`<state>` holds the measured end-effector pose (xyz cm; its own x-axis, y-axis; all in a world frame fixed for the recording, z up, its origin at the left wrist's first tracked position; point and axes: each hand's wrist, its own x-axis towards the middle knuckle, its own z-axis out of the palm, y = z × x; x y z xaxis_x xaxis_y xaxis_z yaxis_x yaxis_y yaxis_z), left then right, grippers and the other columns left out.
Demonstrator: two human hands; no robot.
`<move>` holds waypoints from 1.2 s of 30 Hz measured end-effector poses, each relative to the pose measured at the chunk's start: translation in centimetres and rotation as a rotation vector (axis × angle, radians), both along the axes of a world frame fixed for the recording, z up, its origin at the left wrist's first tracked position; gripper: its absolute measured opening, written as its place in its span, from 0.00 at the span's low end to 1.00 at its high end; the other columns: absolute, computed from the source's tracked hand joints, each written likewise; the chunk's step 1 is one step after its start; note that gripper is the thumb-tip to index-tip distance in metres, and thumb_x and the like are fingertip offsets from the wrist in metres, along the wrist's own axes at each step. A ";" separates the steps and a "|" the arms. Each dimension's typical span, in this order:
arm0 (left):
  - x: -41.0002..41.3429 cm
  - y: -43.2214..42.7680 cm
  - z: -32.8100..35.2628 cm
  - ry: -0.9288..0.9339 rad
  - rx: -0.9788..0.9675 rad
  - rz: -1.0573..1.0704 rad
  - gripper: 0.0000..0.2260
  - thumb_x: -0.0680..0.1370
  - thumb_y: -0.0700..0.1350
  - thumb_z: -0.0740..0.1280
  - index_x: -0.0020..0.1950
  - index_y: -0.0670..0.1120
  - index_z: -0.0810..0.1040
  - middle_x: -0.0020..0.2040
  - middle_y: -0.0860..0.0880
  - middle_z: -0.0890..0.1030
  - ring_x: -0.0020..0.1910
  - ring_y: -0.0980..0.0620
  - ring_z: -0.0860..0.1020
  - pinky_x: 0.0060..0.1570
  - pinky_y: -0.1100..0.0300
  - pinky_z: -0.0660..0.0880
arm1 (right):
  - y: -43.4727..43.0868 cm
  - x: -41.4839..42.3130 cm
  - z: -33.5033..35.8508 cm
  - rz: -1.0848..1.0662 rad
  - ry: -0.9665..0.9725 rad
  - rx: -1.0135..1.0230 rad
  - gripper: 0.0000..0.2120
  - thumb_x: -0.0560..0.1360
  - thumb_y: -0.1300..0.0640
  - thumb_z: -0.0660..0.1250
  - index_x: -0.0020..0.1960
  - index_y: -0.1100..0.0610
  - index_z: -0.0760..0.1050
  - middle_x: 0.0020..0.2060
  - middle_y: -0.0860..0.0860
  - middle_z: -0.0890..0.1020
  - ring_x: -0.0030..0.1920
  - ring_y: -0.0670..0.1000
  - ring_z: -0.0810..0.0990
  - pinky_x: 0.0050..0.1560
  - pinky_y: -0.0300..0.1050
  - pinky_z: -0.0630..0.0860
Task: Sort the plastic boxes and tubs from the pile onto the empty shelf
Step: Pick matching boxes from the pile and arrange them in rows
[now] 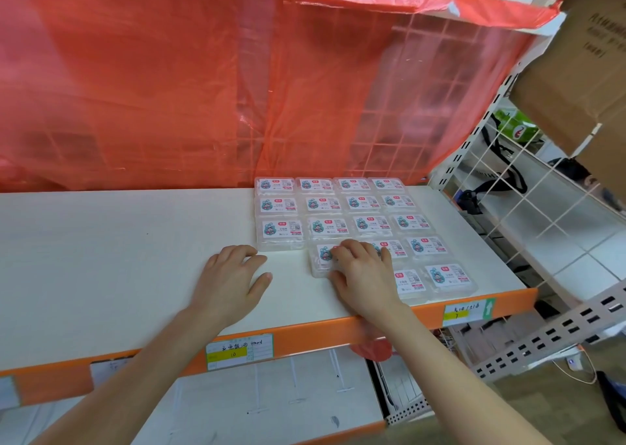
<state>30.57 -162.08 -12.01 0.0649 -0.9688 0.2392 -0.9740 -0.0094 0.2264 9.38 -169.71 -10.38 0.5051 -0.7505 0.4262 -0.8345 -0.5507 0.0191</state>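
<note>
The left hand [233,275] lies palm down on the bare white board of the shelf [118,248], fingers loose and slightly bent, holding nothing. It is just left of the boxes and near the orange front edge [305,336]. The right hand [364,275] rests on top of one clear plastic box [321,258], fingers spread over its lid and thumb against its near side; it presses the box and does not lift it. That box sits in the fourth row back from the rear, touching the row behind it. The other boxes [338,207] fill the right end of the shelf in neat rows, from the red plastic sheet [169,88] at the back up to the front edge. All lie flat, labels up, long sides running parallel to the front edge. The whole left half of the shelf is open board.
</note>
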 end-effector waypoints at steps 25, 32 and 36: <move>0.0 0.2 0.4 0.084 0.029 -0.008 0.31 0.71 0.59 0.47 0.58 0.42 0.79 0.55 0.45 0.79 0.56 0.42 0.76 0.54 0.50 0.70 | 0.1 -0.4 2.3 -0.017 0.088 0.334 0.18 0.74 0.50 0.62 0.63 0.52 0.71 0.61 0.48 0.72 0.61 0.54 0.69 0.57 0.50 0.64; 1.5 0.6 3.0 0.110 0.006 0.039 0.39 0.66 0.63 0.39 0.68 0.46 0.70 0.65 0.48 0.73 0.65 0.48 0.68 0.61 0.57 0.64 | 0.5 4.9 4.1 0.117 0.004 0.310 0.30 0.68 0.43 0.48 0.58 0.57 0.77 0.53 0.56 0.79 0.54 0.62 0.76 0.52 0.58 0.70; 5.7 2.9 4.8 0.072 -0.026 0.167 0.40 0.66 0.63 0.38 0.70 0.48 0.68 0.67 0.49 0.71 0.67 0.48 0.66 0.62 0.56 0.63 | 1.2 10.8 5.1 0.229 0.087 0.333 0.31 0.71 0.43 0.43 0.65 0.54 0.71 0.62 0.53 0.73 0.62 0.58 0.69 0.58 0.52 0.65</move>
